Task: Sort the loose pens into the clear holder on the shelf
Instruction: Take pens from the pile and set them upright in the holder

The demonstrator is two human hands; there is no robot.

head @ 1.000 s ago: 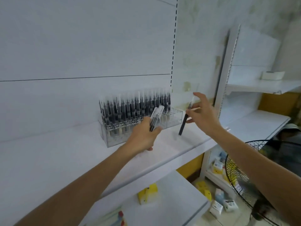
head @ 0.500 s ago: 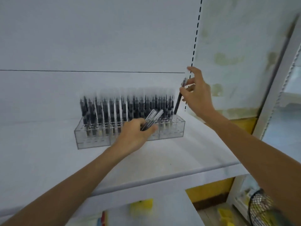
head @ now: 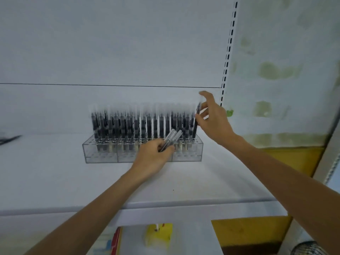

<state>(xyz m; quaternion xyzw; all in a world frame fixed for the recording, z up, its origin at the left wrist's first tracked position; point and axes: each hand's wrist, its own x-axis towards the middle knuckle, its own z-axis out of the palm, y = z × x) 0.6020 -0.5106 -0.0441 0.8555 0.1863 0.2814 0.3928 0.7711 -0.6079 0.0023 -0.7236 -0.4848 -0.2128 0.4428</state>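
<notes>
On shelf (head: 55,177): holder (head: 103,157), pens (head: 136,124) inside. Before it, left hand (head: 152,159) with loose pens (head: 174,137); rightmost, right hand (head: 215,124) on end pen (head: 195,128).

Of the person only the two arms are seen, and both are bare: the left forearm (head: 95,208) and the right forearm (head: 285,181) come in from the lower edge, uncovered along all their visible length, slim and smooth. The left hand (head: 152,159) and the right hand (head: 215,122) are bare too, and slender in shape. The fingers (head: 207,96) of the right hand look a little blurred, so the nails cannot be made out.
</notes>
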